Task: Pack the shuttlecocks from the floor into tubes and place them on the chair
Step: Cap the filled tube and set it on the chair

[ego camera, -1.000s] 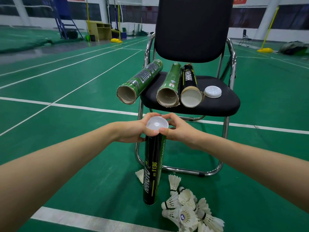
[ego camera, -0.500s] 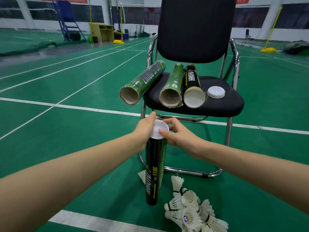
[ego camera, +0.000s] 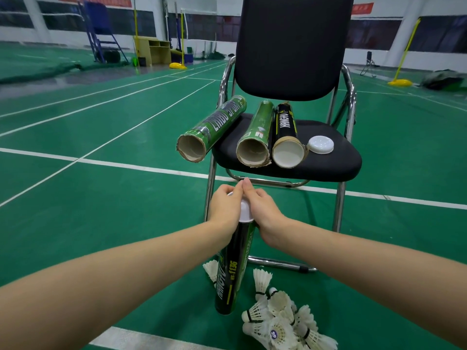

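Note:
A black and green tube (ego camera: 231, 271) stands upright on the floor in front of the chair (ego camera: 326, 162). Its white cap (ego camera: 246, 212) sits on top. My left hand (ego camera: 225, 210) and my right hand (ego camera: 261, 209) curl over the cap from both sides, fingertips meeting at its far edge. Several white shuttlecocks (ego camera: 280, 322) lie in a heap on the floor right of the tube's base, and one shuttlecock (ego camera: 211, 270) lies behind it. On the seat lie two open green tubes (ego camera: 214, 127) (ego camera: 257, 133), a black tube (ego camera: 286, 133) and a loose white cap (ego camera: 320, 144).
The chair's chrome legs (ego camera: 338, 205) stand just behind my hands, with a floor rail (ego camera: 278, 262) beside the tube. White court lines (ego camera: 131, 168) cross the green floor. Yellow net posts (ego camera: 400, 83), a wooden cabinet (ego camera: 154, 51) and a blue ladder stand far back.
My two hands have closed over the cap on the upright tube, covering most of it, with fingertips now meeting at the far side. The tube stays in place.

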A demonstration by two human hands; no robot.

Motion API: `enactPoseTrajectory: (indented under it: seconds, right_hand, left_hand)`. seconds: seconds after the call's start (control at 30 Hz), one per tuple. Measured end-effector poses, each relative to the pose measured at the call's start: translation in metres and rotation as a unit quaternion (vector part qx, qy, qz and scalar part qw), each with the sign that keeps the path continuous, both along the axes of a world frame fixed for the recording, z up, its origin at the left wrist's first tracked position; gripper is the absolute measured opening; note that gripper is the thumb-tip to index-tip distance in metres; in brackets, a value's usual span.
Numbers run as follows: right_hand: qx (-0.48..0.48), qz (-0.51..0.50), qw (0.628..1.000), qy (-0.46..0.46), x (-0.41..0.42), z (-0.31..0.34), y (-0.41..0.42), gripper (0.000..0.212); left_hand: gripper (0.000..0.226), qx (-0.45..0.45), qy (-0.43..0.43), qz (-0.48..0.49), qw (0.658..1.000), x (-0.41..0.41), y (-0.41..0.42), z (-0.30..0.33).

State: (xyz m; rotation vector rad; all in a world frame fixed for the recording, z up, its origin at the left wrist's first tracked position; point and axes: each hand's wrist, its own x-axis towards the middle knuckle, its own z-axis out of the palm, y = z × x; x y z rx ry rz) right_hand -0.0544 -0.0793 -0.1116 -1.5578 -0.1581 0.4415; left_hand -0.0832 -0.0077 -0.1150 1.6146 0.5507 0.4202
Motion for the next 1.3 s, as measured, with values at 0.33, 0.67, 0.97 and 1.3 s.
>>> enactPoseTrajectory:
  seconds: [0.33,0.67,0.97,1.3]
  right_hand:
    - [0.035,-0.045,0.998,-0.008,-0.004,-0.007,0.013,0.028]
    - [0.053,-0.034,0.998,-0.028,-0.009,-0.007,0.011,0.021]
    - [0.051,-0.022,0.998,-0.030,-0.019,-0.010,-0.010,0.017]
    - [0.051,-0.018,0.998,-0.038,-0.027,-0.008,-0.009,0.015]
  left_hand:
    - [0.022,-0.031,-0.021,0.029,0.999,-0.005,-0.001,-0.001]
    - [0.017,-0.037,-0.023,0.034,0.998,-0.009,0.000,-0.002]
    - [0.010,-0.047,-0.023,-0.004,0.999,-0.018,-0.013,-0.007]
    - [0.009,-0.041,0.001,0.018,0.999,-0.026,-0.014,-0.006]
